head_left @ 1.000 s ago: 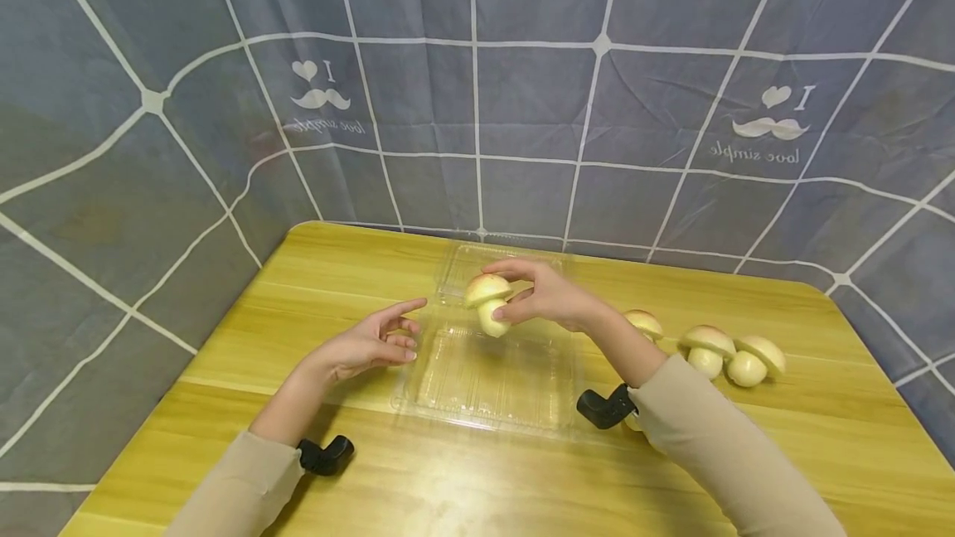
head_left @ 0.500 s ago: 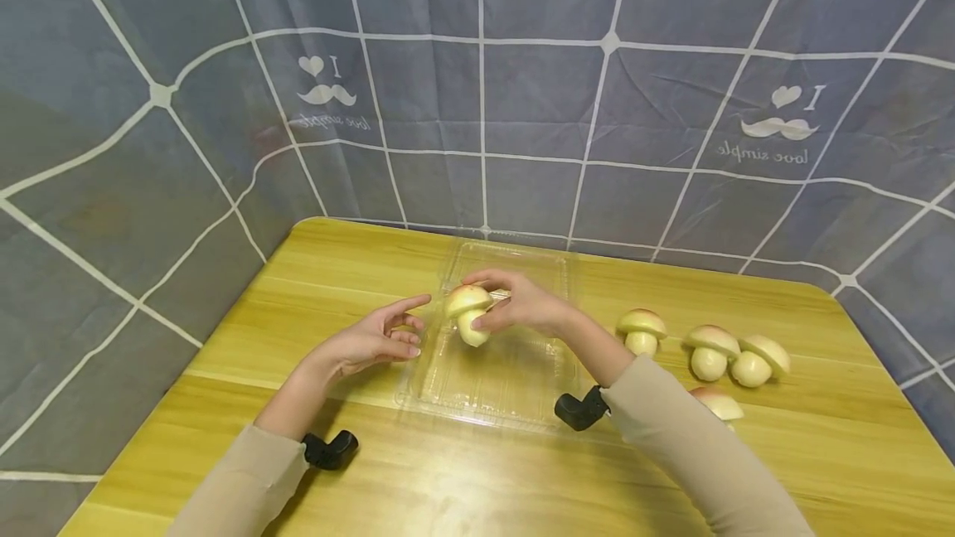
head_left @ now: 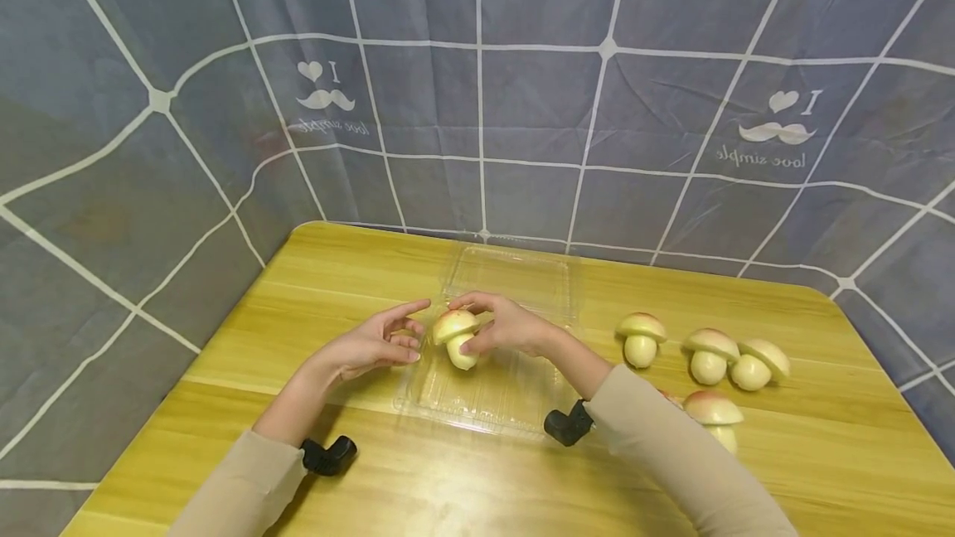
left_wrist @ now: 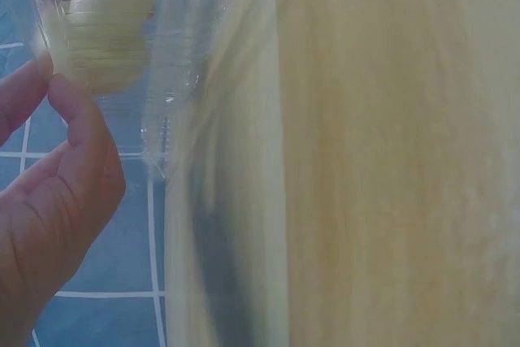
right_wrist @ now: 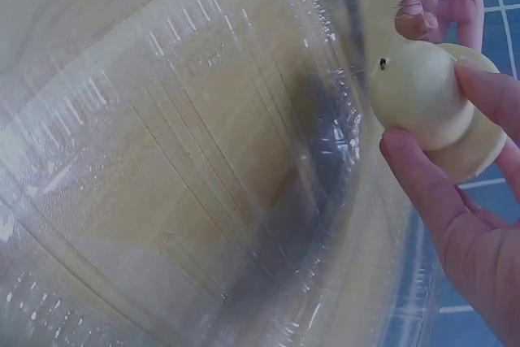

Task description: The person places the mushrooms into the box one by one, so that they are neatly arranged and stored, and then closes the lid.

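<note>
My right hand (head_left: 507,328) grips a mushroom (head_left: 453,328) with a pinkish-yellow cap and a pale stem. It holds the mushroom, cap up and slightly tilted, over the left part of a clear plastic container (head_left: 477,421). In the right wrist view, thumb and fingers hold the mushroom's (right_wrist: 418,95) rounded stem. At the container's left edge is my left hand (head_left: 373,344), its index finger extended. Thumb and fingertip of the left hand (left_wrist: 65,160) come together at the plastic rim in the left wrist view. Whether the mushroom touches the container's floor cannot be told.
Several more mushrooms (head_left: 709,355) sit on the wooden table (head_left: 351,263) to the right, one partly hidden by the right sleeve. The container's open lid (head_left: 511,276) lies towards the back. A grey curtain (head_left: 537,106) with white lines hangs behind the table.
My right hand has carried the mushroom left and lower over the container. Mushrooms formerly behind the right arm now show more. The left hand has barely moved.
</note>
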`<control>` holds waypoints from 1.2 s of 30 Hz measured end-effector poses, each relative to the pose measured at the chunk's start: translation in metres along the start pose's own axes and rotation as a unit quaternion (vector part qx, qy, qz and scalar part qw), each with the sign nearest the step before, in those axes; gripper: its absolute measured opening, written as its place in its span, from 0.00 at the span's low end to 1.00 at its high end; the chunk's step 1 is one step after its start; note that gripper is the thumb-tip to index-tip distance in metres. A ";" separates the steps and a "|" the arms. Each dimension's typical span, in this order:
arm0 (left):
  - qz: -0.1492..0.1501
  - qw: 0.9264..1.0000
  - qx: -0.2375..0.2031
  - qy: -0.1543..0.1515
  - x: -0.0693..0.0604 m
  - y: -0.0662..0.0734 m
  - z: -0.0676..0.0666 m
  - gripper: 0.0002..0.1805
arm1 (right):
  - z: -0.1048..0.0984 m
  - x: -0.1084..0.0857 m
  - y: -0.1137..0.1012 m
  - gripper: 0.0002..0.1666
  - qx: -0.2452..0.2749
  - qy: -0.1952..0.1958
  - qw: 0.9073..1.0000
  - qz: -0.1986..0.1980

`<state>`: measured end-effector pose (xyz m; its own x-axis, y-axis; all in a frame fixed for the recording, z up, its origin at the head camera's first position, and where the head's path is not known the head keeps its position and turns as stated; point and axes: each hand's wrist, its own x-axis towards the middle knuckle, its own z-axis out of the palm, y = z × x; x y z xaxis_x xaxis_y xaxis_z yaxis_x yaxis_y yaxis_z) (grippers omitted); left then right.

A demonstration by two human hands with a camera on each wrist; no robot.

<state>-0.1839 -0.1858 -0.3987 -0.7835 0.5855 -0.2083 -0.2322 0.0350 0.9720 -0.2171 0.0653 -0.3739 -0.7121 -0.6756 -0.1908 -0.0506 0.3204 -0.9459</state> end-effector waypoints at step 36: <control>0.004 1.000 -0.004 -0.006 0.001 0.001 0.001 0.48 | 0.006 0.006 0.000 0.32 -0.178 -0.002 0.983 -0.039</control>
<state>-0.1843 -0.1846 -0.3977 -0.7781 0.5958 -0.1990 -0.2309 0.0233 0.9727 -0.2174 0.0576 -0.3771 -0.6943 -0.7090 -0.1232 -0.3466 0.4795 -0.8062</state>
